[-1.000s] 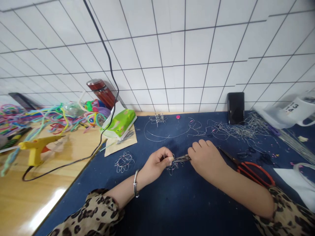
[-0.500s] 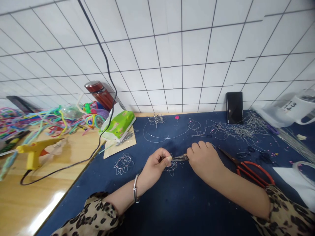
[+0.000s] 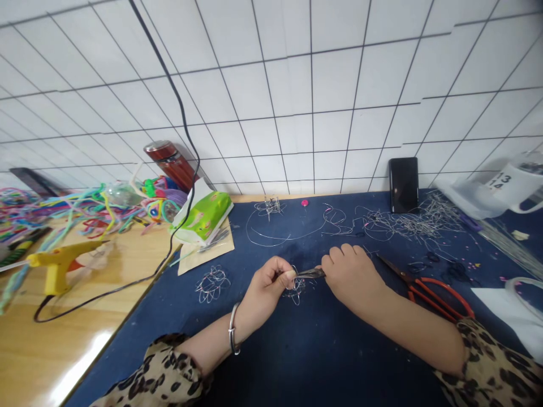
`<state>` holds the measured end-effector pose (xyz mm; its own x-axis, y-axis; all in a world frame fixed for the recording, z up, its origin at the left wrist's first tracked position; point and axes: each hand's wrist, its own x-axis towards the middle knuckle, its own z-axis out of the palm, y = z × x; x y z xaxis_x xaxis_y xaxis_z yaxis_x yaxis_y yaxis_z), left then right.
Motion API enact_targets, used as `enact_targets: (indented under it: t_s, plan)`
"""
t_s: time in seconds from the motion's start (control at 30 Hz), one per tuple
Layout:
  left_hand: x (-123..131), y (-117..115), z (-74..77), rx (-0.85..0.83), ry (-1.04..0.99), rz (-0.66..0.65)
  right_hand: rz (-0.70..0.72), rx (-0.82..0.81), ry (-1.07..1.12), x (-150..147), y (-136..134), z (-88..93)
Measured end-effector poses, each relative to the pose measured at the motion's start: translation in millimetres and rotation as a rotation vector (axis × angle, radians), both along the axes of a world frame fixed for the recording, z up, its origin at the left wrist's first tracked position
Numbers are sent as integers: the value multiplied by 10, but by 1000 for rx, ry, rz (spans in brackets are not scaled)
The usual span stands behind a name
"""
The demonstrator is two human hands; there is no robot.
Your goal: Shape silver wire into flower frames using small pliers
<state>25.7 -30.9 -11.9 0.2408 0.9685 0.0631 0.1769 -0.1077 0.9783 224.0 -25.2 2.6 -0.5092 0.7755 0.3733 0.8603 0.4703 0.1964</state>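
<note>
My left hand point(image 3: 269, 282) is closed, pinching a thin piece of wire point(image 3: 294, 270) between thumb and forefinger. My right hand point(image 3: 352, 276) is wrapped round a pair of pliers point(image 3: 311, 273); the handles are hidden in the palm. The narrow jaws reach left to the wire at my left fingertips, but I cannot tell whether they are clamped on it. Below the jaws lies a looped wire shape point(image 3: 296, 291) with small pink specks, partly covered by my left thumb. Another looped wire flower shape point(image 3: 212, 284) lies flat on the dark blue cloth point(image 3: 271, 350), left of my left hand.
Red-handled scissors point(image 3: 441, 297) lie beside my right forearm. A heap of wire pieces point(image 3: 428, 220) lies near a black phone point(image 3: 404, 185) leaning on the wall. At left are a tissue pack point(image 3: 206, 217), a red flask point(image 3: 172, 164), a yellow glue gun point(image 3: 61, 263) and its black cord point(image 3: 127, 287).
Both hands hold nearly the same pose. The pliers' jaws have shifted very slightly by my left fingertips, and the whole view has moved a little.
</note>
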Motion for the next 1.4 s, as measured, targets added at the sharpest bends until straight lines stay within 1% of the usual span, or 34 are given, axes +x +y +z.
enact_targets:
  t_s: [0.6, 0.83, 0.93, 1.03, 1.3, 1.4]
  plan:
    - [24, -46, 10, 30, -22, 70, 0, -4, 7, -2, 18, -33]
    - [22, -25, -3, -4, -73, 44, -19, -148, 34, 6, 48, -31]
    - [29, -21, -5, -11, -98, 54, -30, -180, 41, 5, 52, -23]
    - [44, -24, -3, -19, -132, 69, -32, -156, 28, 1, 45, -12]
    - [92, -74, -9, -31, -188, 104, -21, 15, 27, -17, 10, -12]
    - [95, -87, -10, -37, -207, 115, -25, 50, 28, -17, 7, -6]
